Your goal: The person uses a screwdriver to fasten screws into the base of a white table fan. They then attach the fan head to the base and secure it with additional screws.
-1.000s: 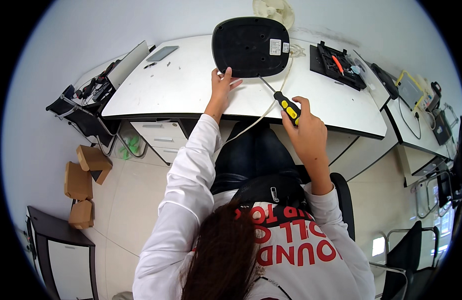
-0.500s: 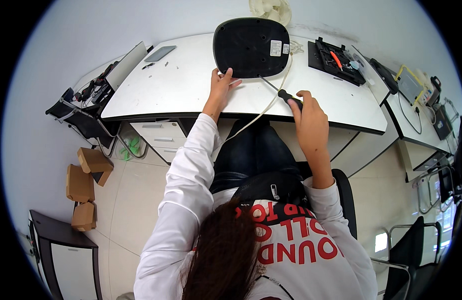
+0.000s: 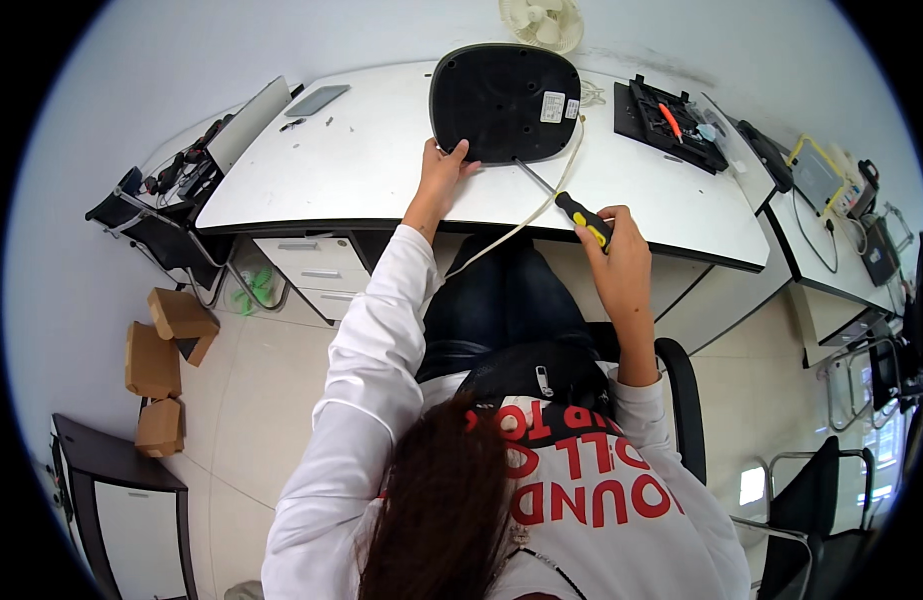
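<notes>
A black rounded base [image 3: 502, 105], with pale labels and screw holes, stands tilted on the desk, its underside facing me. Behind it a cream fan head [image 3: 542, 22] shows; whether the two join is hidden. My left hand [image 3: 444, 178] grips the base's lower left edge, thumb on the underside. In my right hand [image 3: 619, 250] is a black-and-yellow screwdriver [image 3: 585, 216], held near the end of its handle. The shaft slants up to the left, and its tip meets the base's lower edge. A cream cord [image 3: 527, 222] runs past the shaft and down over the desk's front edge.
On the white desk [image 3: 312, 180], an open black tool case [image 3: 675, 125] with an orange-handled tool lies at right. A grey flat tray [image 3: 319, 100] and several small parts lie at left. Cardboard boxes [image 3: 154, 360] sit on the floor at left; a black chair [image 3: 817, 500] stands right.
The base has shifted slightly down in the picture. My right hand has moved a little lower and back along the screwdriver, showing more of its handle. The left hand keeps its hold.
</notes>
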Available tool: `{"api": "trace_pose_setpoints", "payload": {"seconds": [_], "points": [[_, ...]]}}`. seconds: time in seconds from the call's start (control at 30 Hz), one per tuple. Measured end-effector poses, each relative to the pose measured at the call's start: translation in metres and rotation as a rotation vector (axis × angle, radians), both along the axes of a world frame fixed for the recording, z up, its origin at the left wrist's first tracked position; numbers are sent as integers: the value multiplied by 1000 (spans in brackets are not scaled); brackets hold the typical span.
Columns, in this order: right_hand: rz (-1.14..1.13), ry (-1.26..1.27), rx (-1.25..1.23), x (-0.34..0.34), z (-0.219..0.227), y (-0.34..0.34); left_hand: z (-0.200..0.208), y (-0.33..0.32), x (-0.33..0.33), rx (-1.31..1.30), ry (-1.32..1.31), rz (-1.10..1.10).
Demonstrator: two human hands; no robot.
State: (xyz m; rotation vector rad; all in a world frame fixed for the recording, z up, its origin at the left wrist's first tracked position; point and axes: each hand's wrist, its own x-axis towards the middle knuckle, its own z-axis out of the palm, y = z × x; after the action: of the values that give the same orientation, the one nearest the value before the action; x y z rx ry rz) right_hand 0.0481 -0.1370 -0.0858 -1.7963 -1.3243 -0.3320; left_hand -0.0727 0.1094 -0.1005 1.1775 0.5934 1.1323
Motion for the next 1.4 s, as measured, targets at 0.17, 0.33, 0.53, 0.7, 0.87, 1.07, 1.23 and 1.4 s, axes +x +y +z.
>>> {"api": "trace_pose_setpoints", "payload": {"seconds": [0.17, 0.33, 0.53, 0.7, 0.87, 1.07, 1.23, 1.4], "points": [[126, 522, -198, -8, -3, 6, -10, 5, 4, 38, 29, 91], [607, 1356, -65, -17, -22, 12, -15, 6, 7, 138, 267, 256], [899, 1817, 20, -9, -35, 17, -33, -26, 3, 233, 92, 481], [1012, 2239, 31, -9, -41, 14, -20, -98, -11, 121, -92, -12], [1020, 2225, 22, -16, -40, 14, -23, -124, -7, 388, 198, 32], [1115, 2295, 45, -16, -39, 13, -12, -142, -22, 457, 433, 76], [1282, 2376, 71, -19, -38, 13, -25, -132, -20, 172, 289, -150], [1239, 2447, 73, -15, -42, 16, -36, -127, -14, -286, -124, -590]]}}
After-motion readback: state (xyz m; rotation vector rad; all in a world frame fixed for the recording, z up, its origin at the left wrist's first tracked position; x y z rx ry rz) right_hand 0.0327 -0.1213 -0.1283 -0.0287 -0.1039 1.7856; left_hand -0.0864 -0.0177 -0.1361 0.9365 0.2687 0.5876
